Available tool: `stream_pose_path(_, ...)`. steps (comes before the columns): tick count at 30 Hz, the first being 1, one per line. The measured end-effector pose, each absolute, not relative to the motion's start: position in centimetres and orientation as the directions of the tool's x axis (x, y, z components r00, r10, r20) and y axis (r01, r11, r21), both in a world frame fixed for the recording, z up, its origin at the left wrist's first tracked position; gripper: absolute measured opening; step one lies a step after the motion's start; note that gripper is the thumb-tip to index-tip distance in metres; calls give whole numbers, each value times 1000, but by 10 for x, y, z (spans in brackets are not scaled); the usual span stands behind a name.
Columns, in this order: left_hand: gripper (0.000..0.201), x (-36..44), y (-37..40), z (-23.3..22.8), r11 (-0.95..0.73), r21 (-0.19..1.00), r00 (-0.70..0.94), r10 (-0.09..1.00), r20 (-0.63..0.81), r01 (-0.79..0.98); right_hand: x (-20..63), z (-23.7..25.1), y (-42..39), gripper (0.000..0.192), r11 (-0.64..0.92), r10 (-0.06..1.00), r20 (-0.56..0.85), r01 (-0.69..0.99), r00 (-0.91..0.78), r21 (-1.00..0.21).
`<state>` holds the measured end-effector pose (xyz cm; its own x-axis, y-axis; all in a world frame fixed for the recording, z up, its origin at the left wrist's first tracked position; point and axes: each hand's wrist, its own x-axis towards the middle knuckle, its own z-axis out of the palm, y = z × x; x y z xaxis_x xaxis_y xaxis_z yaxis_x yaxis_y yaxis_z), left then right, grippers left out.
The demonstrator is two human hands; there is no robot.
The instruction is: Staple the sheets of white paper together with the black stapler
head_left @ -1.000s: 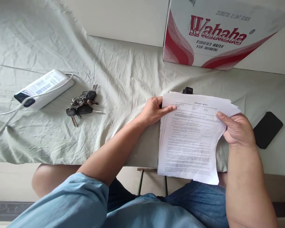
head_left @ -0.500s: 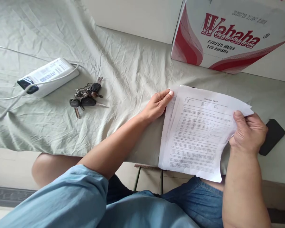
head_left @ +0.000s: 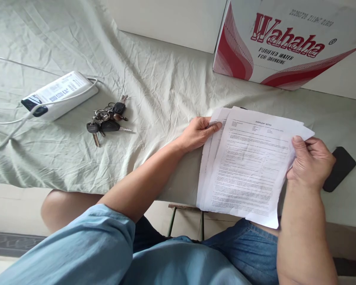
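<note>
A stack of printed white sheets (head_left: 249, 166) hangs over the near edge of a surface covered with pale green cloth (head_left: 154, 87). My right hand (head_left: 311, 160) grips the stack's right edge, thumb on top. My left hand (head_left: 197, 132) pinches the upper left corner, where the sheets fan apart a little. The top page carries dense small print with a heading.
A bunch of keys (head_left: 106, 120) lies left of my left hand. Further left sits a white power strip (head_left: 59, 95) with a white cable. A black phone (head_left: 339, 168) lies beside my right hand. A red and white Wahaha carton (head_left: 284, 43) stands at the back right.
My left hand's fingers moved from lying flat at the stack's top corner to pinching the sheets' left edge. The sheets fanned slightly. My right hand kept its grip.
</note>
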<state>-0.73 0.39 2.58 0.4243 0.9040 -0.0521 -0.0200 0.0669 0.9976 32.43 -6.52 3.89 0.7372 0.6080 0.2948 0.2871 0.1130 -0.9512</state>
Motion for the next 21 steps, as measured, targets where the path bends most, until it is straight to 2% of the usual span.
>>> stream_pose_path(3, 64, -7, 4, 25, 111, 993, 436, 896, -86, -32, 336, 40, -64, 34, 130, 586, 320, 304, 744, -944)
stream_pose_path(9, 68, -5, 2, 21, 208, 958, 441, 892, -104, -195, 350, 47, -64, 42, 204, 551, 371, 310, 747, -929)
stream_pose_path(15, 72, -4, 3, 17, 218, 951, 429, 897, -106, -221, 333, 47, -64, 45, 201, 598, 342, 278, 725, -940)
stream_pose_path(21, 76, -6, 2, 18, 215, 959, 449, 887, -112, -184, 328, 44, -65, 48, 174, 641, 354, 320, 682, -931)
